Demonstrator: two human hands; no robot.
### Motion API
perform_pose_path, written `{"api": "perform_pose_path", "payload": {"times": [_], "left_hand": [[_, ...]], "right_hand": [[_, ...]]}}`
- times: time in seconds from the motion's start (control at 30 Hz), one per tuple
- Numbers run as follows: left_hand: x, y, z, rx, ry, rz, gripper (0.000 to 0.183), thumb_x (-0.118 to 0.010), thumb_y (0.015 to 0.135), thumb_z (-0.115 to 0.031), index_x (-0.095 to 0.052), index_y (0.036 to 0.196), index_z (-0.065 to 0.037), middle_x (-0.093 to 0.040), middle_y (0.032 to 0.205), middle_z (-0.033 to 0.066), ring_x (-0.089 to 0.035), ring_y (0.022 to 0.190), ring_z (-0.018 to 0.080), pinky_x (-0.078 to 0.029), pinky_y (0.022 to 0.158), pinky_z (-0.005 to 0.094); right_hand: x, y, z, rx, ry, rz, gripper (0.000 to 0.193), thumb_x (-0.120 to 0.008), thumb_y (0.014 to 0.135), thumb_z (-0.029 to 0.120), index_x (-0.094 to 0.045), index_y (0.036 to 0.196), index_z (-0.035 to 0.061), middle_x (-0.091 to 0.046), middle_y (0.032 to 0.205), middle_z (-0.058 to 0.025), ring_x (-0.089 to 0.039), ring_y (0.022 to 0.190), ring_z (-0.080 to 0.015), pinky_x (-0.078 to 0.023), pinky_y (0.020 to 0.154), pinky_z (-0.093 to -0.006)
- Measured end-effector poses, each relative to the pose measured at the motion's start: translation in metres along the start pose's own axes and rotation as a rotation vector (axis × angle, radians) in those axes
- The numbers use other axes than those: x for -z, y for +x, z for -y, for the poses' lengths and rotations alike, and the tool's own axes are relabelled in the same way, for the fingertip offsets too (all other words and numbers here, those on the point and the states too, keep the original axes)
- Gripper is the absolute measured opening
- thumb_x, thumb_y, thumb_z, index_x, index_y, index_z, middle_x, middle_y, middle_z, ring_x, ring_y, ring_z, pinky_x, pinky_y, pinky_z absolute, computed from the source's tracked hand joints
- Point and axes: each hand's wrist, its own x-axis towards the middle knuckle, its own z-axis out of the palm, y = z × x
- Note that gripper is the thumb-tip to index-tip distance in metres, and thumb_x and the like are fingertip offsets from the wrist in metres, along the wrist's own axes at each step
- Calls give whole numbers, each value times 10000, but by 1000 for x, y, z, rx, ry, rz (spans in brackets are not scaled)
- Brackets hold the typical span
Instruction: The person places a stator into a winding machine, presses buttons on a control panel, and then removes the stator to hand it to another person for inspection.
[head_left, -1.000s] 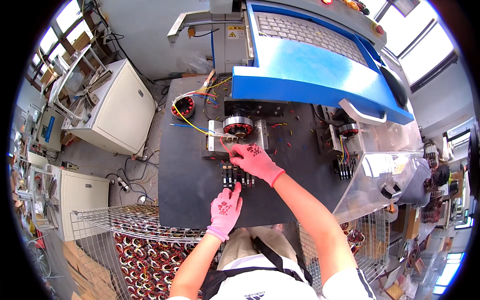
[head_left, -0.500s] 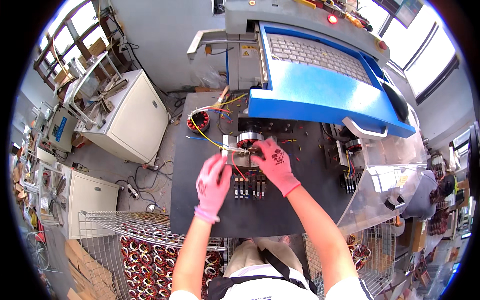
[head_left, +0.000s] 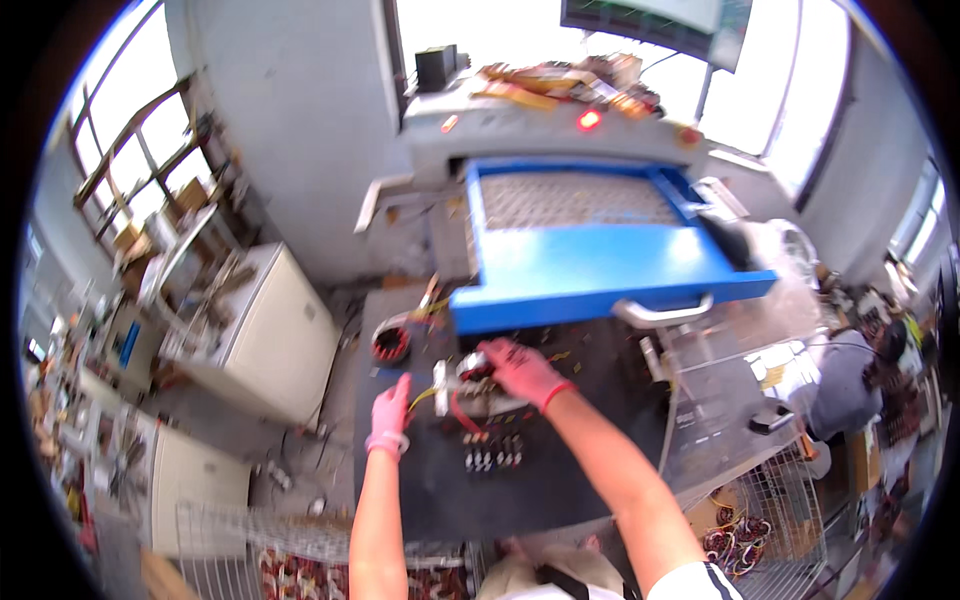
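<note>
I wear pink gloves on both hands. My left hand [head_left: 387,418] is over the left part of the dark worktop, closed where a yellow wire [head_left: 422,397] runs into its fingers. My right hand [head_left: 520,372] curls its fingers around the far right side of a wound motor stator [head_left: 474,366], which sits in a fixture at the middle of the top. A pale upright block [head_left: 440,388] stands at the fixture's left, with a red wire [head_left: 463,412] curving down from it. Motion blur hides the fingertips.
A second stator [head_left: 390,345] lies at the far left of the worktop [head_left: 420,500]. Small terminal clamps [head_left: 494,455] stand in front of the fixture. Beyond is a blue keyboard tray [head_left: 600,265] with a pale handle. A clear cover [head_left: 715,420] stands right; wire baskets hold stators below.
The view has tipped up, showing more of the machine and window. My left hand has drawn away leftward from the fixture with the yellow wire. My right hand has shifted to the stator's far side.
</note>
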Motion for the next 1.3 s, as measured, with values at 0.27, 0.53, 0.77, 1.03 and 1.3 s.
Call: {"api": "perform_pose_path", "payload": {"times": [0.27,0.53,0.77,1.03,1.3], "left_hand": [[2,47,-13,-102,-639,-79,232,-651,872,-341,-605,921,-118,-495,635,-44,-379,430,15,-255,344,168],[-3,-89,-45,-452,-230,192,200,-647,878,-228,-631,941,-39,-571,711,23,-523,531,102,-409,466,223],[-31,-151,-40,-807,348,89,178,-683,797,-133,-641,927,-20,-558,872,95,-578,699,193,-472,638,295],[-28,-162,-32,-902,271,-10,151,-664,841,-142,-633,929,-23,-593,816,73,-576,635,168,-473,588,272],[-38,-188,41,-690,573,55,407,-640,822,-205,-551,1197,-73,-563,940,143,-588,780,310,-493,681,388]], "right_hand": [[17,20,-2,-65,8,163,494,-571,829,119,-436,1304,97,-493,1178,-170,-592,940,-359,-495,772,-430],[13,-6,52,-67,86,-243,360,-550,867,347,-602,1133,110,-571,1047,-104,-605,894,-281,-495,777,-375],[3,-18,96,-613,1495,454,278,-612,896,389,-631,798,130,-536,682,82,-467,576,-15,-311,458,-203],[15,2,92,-463,1022,382,358,-634,864,407,-651,959,63,-588,711,3,-554,577,-80,-452,526,-226],[19,-16,81,-430,667,384,154,-584,861,181,-619,908,38,-615,736,-40,-592,655,-108,-464,611,-280]]}}
